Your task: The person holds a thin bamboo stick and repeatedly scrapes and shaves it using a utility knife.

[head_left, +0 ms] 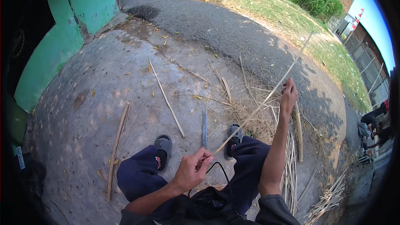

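A long, thin, pale strip that looks like split bamboo [257,111] slants across in front of me, rising to the far right. Its near end is pinched between the thumb and fingers of my left hand [192,171], low in front of my lap. Farther up, my right hand [289,96] has its fingers closed on the same strip, my arm stretched forward. Beyond my left hand, a knife with a long grey blade [204,127] lies on the ground between my feet; its handle end is hidden. Another pale strip [166,98] rests on the concrete to the left.
Tangled shavings [246,110] lie ahead of my right foot. A thick bamboo piece [298,133] and a bundle of strips [289,179] are at my right, with another bundle [329,200] beyond. Longer pieces [118,152] lie left. A person [373,123] crouches far right.
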The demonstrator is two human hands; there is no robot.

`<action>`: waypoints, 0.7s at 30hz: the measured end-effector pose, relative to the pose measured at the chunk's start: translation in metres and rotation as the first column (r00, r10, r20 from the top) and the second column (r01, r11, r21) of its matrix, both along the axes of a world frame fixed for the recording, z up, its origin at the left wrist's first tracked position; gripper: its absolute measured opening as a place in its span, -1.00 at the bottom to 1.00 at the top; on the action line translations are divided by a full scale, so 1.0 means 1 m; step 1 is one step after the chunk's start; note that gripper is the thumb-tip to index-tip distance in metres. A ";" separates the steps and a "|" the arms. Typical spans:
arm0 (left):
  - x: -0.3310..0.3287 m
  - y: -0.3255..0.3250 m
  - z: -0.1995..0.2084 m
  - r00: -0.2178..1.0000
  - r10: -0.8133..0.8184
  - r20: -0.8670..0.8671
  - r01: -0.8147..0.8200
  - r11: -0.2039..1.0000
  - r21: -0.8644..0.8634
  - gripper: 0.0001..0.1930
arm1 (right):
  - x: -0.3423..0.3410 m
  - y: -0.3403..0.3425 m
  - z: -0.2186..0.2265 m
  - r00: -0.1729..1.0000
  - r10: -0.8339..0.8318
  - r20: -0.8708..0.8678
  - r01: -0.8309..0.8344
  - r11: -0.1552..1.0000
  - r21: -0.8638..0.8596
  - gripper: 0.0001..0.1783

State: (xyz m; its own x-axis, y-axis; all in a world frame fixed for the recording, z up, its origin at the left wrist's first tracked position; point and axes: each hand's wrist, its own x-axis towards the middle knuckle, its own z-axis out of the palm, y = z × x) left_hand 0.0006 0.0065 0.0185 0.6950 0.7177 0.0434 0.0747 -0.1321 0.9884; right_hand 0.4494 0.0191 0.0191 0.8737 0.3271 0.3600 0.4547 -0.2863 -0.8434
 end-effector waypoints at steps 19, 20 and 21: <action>0.010 0.044 -0.008 0.960 0.156 0.234 -0.066 0.933 -0.354 -0.78 | -0.221 -0.008 0.007 0.483 0.862 0.154 -0.822 0.507 -0.258 -0.73; 0.012 0.043 -0.009 0.956 0.146 0.256 -0.052 0.939 -0.339 -0.78 | -0.225 -0.009 0.006 0.462 0.875 0.143 -0.828 0.483 -0.284 -0.72; 0.013 0.043 -0.009 0.950 0.133 0.281 -0.037 0.945 -0.324 -0.78 | -0.229 -0.007 0.002 0.463 0.863 0.204 -0.830 0.502 -0.243 -0.69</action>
State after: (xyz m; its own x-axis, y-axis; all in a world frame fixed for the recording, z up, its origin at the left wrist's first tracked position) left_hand 0.0137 0.0495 0.0097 0.6209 0.7839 0.0022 -0.2293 0.1789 0.9568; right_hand 0.2208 0.0125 0.0208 0.0205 0.8978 0.4399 0.7110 0.2962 -0.6377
